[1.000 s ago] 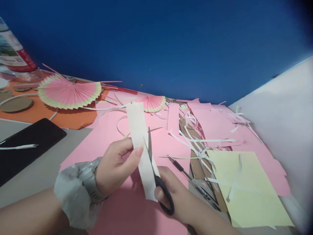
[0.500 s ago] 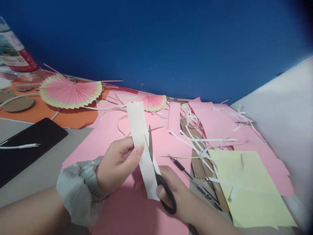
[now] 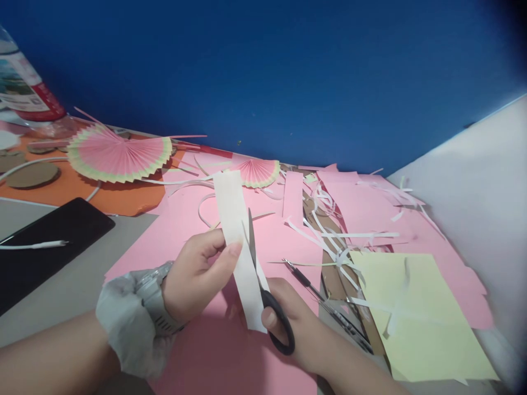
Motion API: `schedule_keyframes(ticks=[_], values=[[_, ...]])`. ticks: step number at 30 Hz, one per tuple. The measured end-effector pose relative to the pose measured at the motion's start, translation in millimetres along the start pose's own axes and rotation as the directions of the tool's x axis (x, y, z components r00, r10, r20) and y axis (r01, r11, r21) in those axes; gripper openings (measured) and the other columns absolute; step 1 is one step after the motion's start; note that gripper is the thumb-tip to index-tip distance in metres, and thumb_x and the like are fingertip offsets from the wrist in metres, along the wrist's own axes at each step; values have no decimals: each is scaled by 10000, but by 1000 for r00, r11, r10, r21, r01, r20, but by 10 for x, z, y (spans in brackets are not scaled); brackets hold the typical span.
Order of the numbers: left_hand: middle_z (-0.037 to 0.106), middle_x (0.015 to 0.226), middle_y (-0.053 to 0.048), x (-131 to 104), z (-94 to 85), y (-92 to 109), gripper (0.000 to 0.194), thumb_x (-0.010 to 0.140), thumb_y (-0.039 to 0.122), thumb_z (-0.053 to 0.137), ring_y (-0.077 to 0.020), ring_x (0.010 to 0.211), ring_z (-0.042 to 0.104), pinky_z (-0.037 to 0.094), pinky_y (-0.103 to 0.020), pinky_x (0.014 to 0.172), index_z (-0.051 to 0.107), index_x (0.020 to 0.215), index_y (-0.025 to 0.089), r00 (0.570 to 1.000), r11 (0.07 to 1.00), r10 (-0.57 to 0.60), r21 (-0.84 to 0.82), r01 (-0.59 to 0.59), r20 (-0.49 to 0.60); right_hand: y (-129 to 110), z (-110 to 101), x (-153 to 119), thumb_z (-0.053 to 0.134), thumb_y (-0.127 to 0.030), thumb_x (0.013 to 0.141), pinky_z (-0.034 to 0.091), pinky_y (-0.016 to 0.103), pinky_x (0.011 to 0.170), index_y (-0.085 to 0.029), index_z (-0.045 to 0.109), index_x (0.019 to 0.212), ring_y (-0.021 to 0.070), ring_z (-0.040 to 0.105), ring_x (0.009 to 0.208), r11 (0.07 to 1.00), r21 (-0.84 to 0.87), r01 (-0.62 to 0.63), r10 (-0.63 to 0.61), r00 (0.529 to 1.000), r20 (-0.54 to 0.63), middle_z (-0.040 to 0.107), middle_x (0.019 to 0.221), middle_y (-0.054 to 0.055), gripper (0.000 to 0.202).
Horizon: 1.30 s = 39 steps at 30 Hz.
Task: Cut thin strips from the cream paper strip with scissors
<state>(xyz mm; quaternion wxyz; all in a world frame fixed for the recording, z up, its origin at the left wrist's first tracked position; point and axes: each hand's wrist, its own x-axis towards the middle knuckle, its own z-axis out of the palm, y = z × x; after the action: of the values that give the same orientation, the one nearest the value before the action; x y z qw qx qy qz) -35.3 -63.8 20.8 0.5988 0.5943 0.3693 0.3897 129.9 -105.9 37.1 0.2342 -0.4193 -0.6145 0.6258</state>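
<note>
My left hand [image 3: 208,269] pinches a cream-white paper strip [image 3: 229,200] between thumb and fingers, holding it upright at a slant over the pink paper [image 3: 142,255]. In my right hand [image 3: 294,323] is a pair of black-handled scissors [image 3: 279,323], thumb through one loop. Their blades lie along the strip's right side, parted a little at the tips, with a narrow sliver of paper to the right of them. Most of my right fingers are hidden behind the scissors and the strip.
Two pleated pink paper fans [image 3: 119,156] lie behind the hands. A black phone [image 3: 53,241], a cable and a bottle [image 3: 28,82] are at left. On the right are pens [image 3: 298,272], white paper offcuts [image 3: 362,235] and a pale yellow sheet [image 3: 424,312]. A blue panel [image 3: 263,71] stands behind.
The scissor blades have closed slightly toward each other along the strip, and the handle has shifted a little up and left. My left hand stays almost in place.
</note>
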Motion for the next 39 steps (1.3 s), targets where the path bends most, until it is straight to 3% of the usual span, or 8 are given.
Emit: schedule_keyframes(ticks=[7,15,22,27,34,39], values=[[536,484,43,2,-13,28,310,895,238,389,-35,349,427,262,-137,324,512,624,155,996,992,44,122,-34,-78,41,-17,35,339,-686,793,423,271,634,-160,548,765,155,444,621,999,50,6,-8,999,41,476,674,17,566],[499,498,47,16,-11,15,305,884,226,384,-32,353,348,239,-141,331,519,620,156,995,984,40,175,-23,-94,41,-18,40,381,-681,780,401,258,627,-163,510,733,142,413,613,993,118,-7,2,999,38,447,671,4,536],[465,433,71,6,-18,-20,302,901,243,382,-26,335,365,255,-121,331,515,640,169,996,992,46,118,-37,-75,45,-5,37,429,-678,762,374,255,597,-176,447,667,132,361,589,991,136,-16,12,999,32,395,638,-13,512],[522,432,57,-4,-14,0,334,911,275,365,-33,328,425,269,-122,319,496,624,167,999,997,46,59,-45,-24,29,-8,37,432,-706,735,347,253,575,-186,401,629,127,340,576,990,138,-42,41,999,14,343,612,-29,532],[474,401,60,5,-8,11,301,875,250,416,-42,307,376,254,-144,306,506,601,163,992,986,41,164,-21,-121,59,4,53,436,-721,716,311,248,546,-182,398,629,132,369,585,987,156,-37,37,999,2,387,603,-21,547],[468,417,71,5,1,22,304,888,240,387,-33,321,352,250,-136,324,502,616,167,995,985,40,174,-23,-92,77,18,53,458,-715,711,280,245,541,-186,364,614,129,346,588,985,168,-33,35,999,-13,329,603,-33,545]])
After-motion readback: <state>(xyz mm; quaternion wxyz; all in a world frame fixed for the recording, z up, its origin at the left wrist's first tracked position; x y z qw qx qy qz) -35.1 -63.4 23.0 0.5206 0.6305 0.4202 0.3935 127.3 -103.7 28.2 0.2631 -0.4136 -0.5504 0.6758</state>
